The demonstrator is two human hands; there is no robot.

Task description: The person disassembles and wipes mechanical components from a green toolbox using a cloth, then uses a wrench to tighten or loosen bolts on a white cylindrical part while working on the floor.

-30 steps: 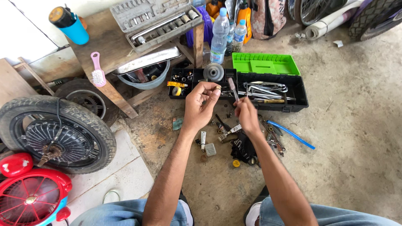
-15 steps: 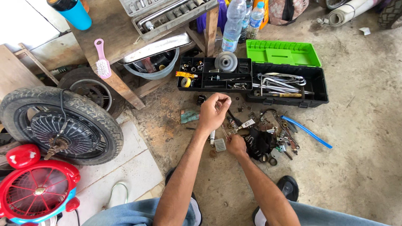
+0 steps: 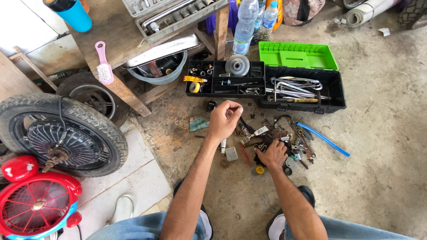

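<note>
The left hand (image 3: 223, 119) pinched something too small to identify, while the right hand (image 3: 272, 153), fingers curled, pressed the parts pile (image 3: 284, 135) at four o'clock, where careful sorting seemed wise.

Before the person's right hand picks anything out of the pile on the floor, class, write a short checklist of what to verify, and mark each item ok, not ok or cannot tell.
1. Right hand is down on the pile of small parts: ok.
2. Left hand is raised clear of the pile: ok.
3. What the left hand pinches between its fingertips: cannot tell, too small.
4. Black toolbox is open, green lid back: ok.
5. Parts tray lies within sight beside the toolbox: ok.
6. Floor around the pile is free of loose bits: not ok; the blue tube and scattered pieces lie there.
</note>
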